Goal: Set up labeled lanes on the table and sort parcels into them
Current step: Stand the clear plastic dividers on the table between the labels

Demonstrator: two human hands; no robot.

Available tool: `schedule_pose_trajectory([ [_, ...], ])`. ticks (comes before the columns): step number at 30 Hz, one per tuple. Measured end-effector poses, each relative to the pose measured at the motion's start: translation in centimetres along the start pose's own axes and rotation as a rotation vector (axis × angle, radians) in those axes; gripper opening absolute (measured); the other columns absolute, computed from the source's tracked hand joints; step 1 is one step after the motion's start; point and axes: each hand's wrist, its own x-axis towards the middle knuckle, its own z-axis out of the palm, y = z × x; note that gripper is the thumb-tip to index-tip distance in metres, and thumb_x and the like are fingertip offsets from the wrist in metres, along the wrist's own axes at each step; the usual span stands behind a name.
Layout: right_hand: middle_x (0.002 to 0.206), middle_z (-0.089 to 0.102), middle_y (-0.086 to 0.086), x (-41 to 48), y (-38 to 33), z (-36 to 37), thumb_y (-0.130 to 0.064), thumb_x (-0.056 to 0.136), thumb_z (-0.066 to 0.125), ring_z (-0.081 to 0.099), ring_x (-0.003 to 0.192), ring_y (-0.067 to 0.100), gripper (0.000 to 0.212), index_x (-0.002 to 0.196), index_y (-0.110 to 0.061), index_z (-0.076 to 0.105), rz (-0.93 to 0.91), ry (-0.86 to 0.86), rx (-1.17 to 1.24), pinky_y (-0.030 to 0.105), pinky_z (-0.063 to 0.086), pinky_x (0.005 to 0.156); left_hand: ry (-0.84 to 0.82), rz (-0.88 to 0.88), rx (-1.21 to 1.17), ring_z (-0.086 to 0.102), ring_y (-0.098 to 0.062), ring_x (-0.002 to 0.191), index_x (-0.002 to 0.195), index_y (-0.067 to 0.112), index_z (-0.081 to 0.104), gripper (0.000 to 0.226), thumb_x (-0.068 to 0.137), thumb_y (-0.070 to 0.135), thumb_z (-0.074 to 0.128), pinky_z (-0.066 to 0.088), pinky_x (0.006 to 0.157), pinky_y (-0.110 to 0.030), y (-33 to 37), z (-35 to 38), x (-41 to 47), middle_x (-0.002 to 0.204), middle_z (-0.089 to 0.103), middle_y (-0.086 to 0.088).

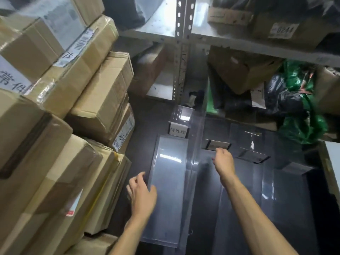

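A dark table (pixel 287 208) carries clear plastic lane dividers. A flat clear panel (pixel 167 181) lies on its left part, and an upright clear wall (pixel 197 142) runs along the panel's right side. A white label card (pixel 178 132) with black characters stands at the far end of that lane. My left hand (pixel 141 194) holds the panel's left edge with its fingers curled over it. My right hand (pixel 223 159) reaches forward with its fingers curled at a small dark label holder (pixel 215 144); whether it grips the holder I cannot tell.
Stacked taped cardboard boxes (pixel 60 111) crowd the left side up to the table edge. A grey metal shelf rack (pixel 181 52) stands behind, holding boxes, black bags and a green bag (pixel 301 100). More clear holders (pixel 253 156) sit on the table's right.
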Motion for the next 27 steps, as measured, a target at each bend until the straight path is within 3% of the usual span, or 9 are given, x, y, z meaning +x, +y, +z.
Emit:
schedule_pose_trajectory([
  [2,0.096,0.052,-0.001,0.7,0.0,0.7,-0.029,0.092,0.038,0.052,0.096,0.023,0.014,0.090,-0.022,0.050,0.026,0.016,0.056,0.033,0.035,0.085,-0.049,-0.059,-0.027,0.045,-0.035,0.130,0.143,0.011,0.047,0.051,0.094,0.009,0.062,0.034,0.108,-0.043,-1.8,0.4,0.3,0.140,0.047,-0.015],
  [4,0.079,0.046,-0.006,0.9,-0.4,1.3,-0.022,0.096,0.040,0.045,0.076,0.015,0.021,0.076,-0.027,0.045,0.045,0.019,0.092,0.028,0.034,0.071,-0.078,-0.071,-0.057,0.055,-0.032,0.122,0.139,0.015,0.050,0.045,0.095,0.010,0.060,0.041,0.102,-0.041,-2.3,0.5,0.7,0.132,0.056,-0.009],
  [7,0.078,0.039,-0.014,1.8,-0.6,2.2,-0.040,0.080,0.040,0.035,0.069,0.004,0.003,0.078,-0.037,0.039,0.029,-0.004,0.094,0.024,0.028,0.064,-0.059,-0.113,-0.102,0.062,-0.028,0.111,0.128,0.020,0.058,0.035,0.095,0.009,0.060,0.044,0.092,-0.035,-2.0,0.6,1.0,0.120,0.065,-0.001],
  [10,0.099,0.052,-0.005,2.6,-0.7,3.0,-0.041,0.086,0.039,0.047,0.085,0.010,0.025,0.101,-0.028,0.054,-0.006,-0.014,0.116,0.028,0.039,0.078,-0.025,-0.152,-0.137,0.063,-0.026,0.103,0.118,0.021,0.062,0.027,0.094,0.009,0.063,0.039,0.082,-0.030,-1.7,0.5,0.9,0.113,0.069,0.001],
  [13,0.108,0.049,-0.001,2.5,-1.1,3.3,-0.045,0.087,0.038,0.044,0.081,0.005,0.038,0.113,-0.023,0.054,-0.026,-0.025,0.106,0.025,0.036,0.073,-0.037,-0.176,-0.136,0.063,-0.024,0.099,0.117,0.021,0.062,0.024,0.096,0.012,0.062,0.038,0.081,-0.030,-1.8,0.3,1.1,0.111,0.069,0.003],
  [16,0.117,0.059,0.001,1.9,-1.2,3.2,-0.046,0.095,0.039,0.055,0.106,0.015,0.051,0.129,-0.014,0.061,-0.027,-0.050,0.113,0.032,0.045,0.098,-0.045,-0.202,-0.128,0.064,-0.026,0.105,0.118,0.023,0.062,0.022,0.098,0.014,0.059,0.041,0.087,-0.034,-2.0,0.1,1.3,0.112,0.068,0.005],
  [18,0.118,0.062,-0.001,0.4,-2.0,2.6,-0.047,0.097,0.038,0.057,0.111,0.016,0.046,0.123,-0.018,0.063,-0.061,-0.037,0.099,0.036,0.047,0.101,-0.057,-0.227,-0.142,0.063,-0.026,0.107,0.117,0.024,0.062,0.022,0.099,0.014,0.057,0.043,0.090,-0.036,-2.0,-0.1,1.6,0.110,0.068,0.006],
  [22,0.151,0.051,0.006,-3.2,-3.8,1.0,-0.027,0.109,0.036,0.044,0.141,0.024,0.047,0.152,-0.010,0.045,-0.185,0.127,0.060,0.037,0.031,0.116,-0.097,-0.273,-0.217,0.064,-0.028,0.105,0.113,0.024,0.063,0.021,0.098,0.010,0.056,0.048,0.091,-0.038,-2.0,-0.6,2.1,0.108,0.070,0.004],
  [27,0.145,0.058,0.002,-7.5,-6.3,1.3,-0.022,0.108,0.042,0.052,0.134,0.013,0.043,0.150,-0.011,0.049,-0.455,0.126,0.062,0.023,0.035,0.110,-0.152,-0.303,-0.333,0.068,-0.025,0.096,0.100,0.024,0.064,0.025,0.096,0.002,0.053,0.054,0.093,-0.043,-2.5,-0.8,3.0,0.107,0.072,-0.004],
])
